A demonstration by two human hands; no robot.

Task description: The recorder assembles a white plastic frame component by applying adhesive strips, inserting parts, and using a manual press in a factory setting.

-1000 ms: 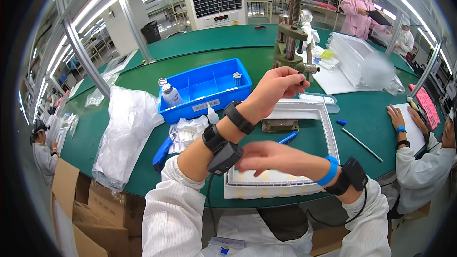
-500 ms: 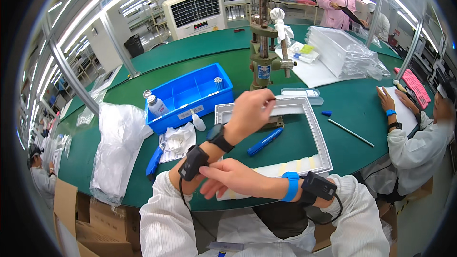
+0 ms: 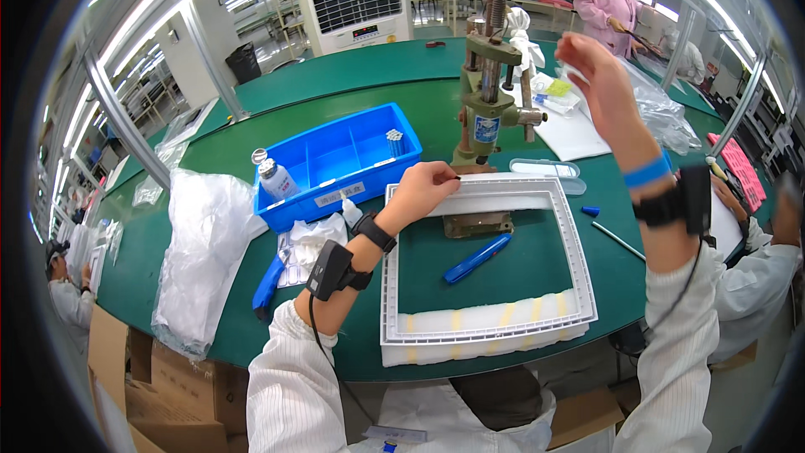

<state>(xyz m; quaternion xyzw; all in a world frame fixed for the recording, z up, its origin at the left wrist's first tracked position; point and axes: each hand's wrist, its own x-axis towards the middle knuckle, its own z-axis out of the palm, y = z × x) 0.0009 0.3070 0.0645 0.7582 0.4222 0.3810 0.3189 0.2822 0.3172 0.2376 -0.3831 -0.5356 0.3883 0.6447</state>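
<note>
A white rectangular plastic frame (image 3: 579, 273) lies on the bench, its near side resting on a white foam strip (image 3: 503, 312) with yellow bands. Over the frame's far left side, my left hand (image 3: 422, 193) is pinched closed; a tiny dark tip shows at its fingertips, too small to name. Raised at the right, my right hand (image 3: 600, 84) is open, fingers stretched out, touching nothing. Just beyond the frame stands a green hand press (image 3: 486, 101), its metal base partly within the frame's opening. A blue marker pen (image 3: 476, 259) lies inside the opening.
A blue divided bin (image 3: 352, 159) holds a white bottle (image 3: 277, 179) and several small rods. Left are a plastic-wrapped bundle (image 3: 201, 243) and a blue-handled tool (image 3: 268, 285). A pen cap (image 3: 590, 211) and a thin rod (image 3: 619, 240) lie right. A co-worker (image 3: 750, 285) sits at the right.
My right hand has risen from beside my left wrist to the upper right, its fingers now spread. My left hand has come down toward the frame's far edge, still pinched.
</note>
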